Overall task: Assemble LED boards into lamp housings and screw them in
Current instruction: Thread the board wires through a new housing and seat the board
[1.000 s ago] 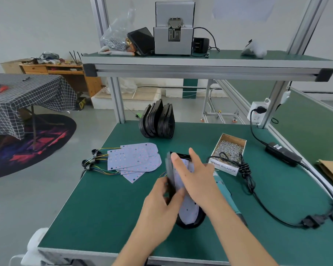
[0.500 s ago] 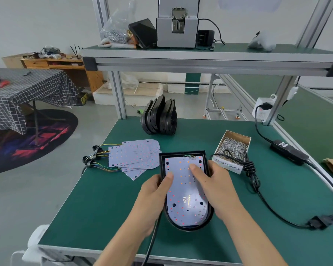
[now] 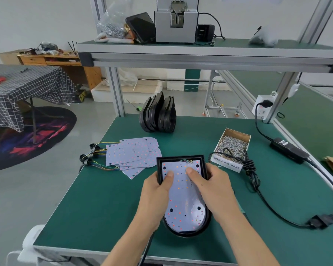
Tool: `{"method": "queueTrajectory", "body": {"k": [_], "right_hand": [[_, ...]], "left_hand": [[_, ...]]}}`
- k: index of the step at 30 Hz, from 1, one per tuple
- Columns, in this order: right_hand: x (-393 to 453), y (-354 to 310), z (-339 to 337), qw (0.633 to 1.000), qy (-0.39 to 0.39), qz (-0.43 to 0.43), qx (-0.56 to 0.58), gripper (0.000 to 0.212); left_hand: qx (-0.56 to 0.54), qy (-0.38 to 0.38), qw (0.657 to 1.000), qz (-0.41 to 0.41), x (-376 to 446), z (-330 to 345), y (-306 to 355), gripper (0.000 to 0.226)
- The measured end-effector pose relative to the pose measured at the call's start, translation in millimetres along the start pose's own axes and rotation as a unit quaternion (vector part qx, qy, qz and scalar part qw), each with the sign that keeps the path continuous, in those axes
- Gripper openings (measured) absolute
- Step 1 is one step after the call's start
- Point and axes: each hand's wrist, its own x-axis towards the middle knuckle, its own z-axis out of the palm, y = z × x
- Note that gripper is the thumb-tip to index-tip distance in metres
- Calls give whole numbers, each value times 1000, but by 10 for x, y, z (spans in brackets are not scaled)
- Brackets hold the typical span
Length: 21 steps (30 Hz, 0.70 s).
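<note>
Head view: a green workbench [image 3: 104, 198] is seen from above, with both hands at one lamp housing.
Lamp housing [image 3: 183, 159]: black, laid flat at the near middle of the bench, open side up.
LED board [image 3: 183, 204]: white, seated inside the housing, coloured wires at its far edge.
Left hand [image 3: 156, 191]: the housing's left rim is grasped, thumb laid on the board.
Right hand [image 3: 213, 189]: the right rim is grasped likewise, thumb pressed on the board.
Spare LED boards [image 3: 131, 152]: fanned out to the left, wires attached.
Empty housings [image 3: 158, 114]: stood on edge at the far side.
Screw box [image 3: 232, 145]: open, just right of the housing, labelled SPRING BALANCER.
</note>
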Motion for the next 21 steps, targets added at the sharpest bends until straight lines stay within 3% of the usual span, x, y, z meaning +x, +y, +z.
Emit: {"method": "queueTrajectory", "body": {"k": [8,13,16,21], "right_hand": [[58,65,31,1000,30,9,-2,16],[98,110,120,999,37,24,29,16],[140,85,119,999,3,3,42,10],[229,169,79,999,-2,41,-33,46]], "left_hand": [[-12,32,999,-26,63,49,-67,24],[79,45,996,-20,237,2,4,39],[97,51,994,0,369,-8,120,38],[18,49,997,-55,573,23,130,31]]}}
